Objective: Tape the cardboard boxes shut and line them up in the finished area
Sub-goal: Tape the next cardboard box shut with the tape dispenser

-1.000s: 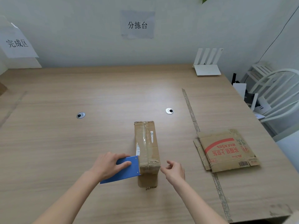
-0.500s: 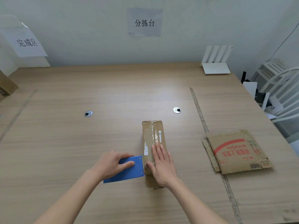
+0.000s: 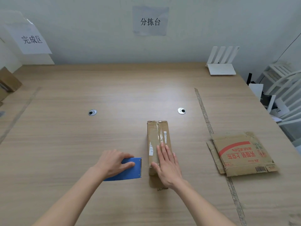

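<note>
We find right hand [image 3: 167,167] flat, pressing tape on box [image 3: 158,139]; left hand [image 3: 114,162] grips dispenser [image 3: 128,171]. We judge sealing step; next: carry box far left.

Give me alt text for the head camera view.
A right hand presses flat on a taped cardboard box while the left hand grips a blue tape dispenser beside it. A flattened carton lies to the right.

Taped box [image 3: 158,141] at table [image 3: 81,136] centre — tape dispenser [image 3: 128,170] just left of it, flattened carton [image 3: 241,154] well right, router [image 3: 222,66] behind at the far edge.
</note>
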A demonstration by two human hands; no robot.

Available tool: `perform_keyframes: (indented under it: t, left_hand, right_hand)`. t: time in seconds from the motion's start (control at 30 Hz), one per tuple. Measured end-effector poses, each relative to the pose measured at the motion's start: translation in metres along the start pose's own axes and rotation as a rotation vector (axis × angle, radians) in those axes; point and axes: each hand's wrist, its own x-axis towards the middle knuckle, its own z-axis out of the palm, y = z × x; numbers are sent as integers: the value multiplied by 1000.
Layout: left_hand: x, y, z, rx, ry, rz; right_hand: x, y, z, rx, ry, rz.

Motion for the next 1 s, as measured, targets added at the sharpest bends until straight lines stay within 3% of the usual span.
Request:
perform_keyframes:
  t: [0.23,0.33,0.53,0.73,1.0]
  left_hand:
    - [25,38,48,215,-7,-136]
    - [17,23,72,163,207,-175]
    - [22,4,78,140,323,-201]
    - [21,-8,108,162,322,-227]
    - [5,-9,127,71,423,-201]
  right_hand:
    - [-2,1,1,5,8,-8]
    - [-1,4,0,7,38,-21]
    - [-3,-1,-1,87,40,-15]
    - [1,-23,14,-18,294,91]
    - [10,-36,34,36,433,145]
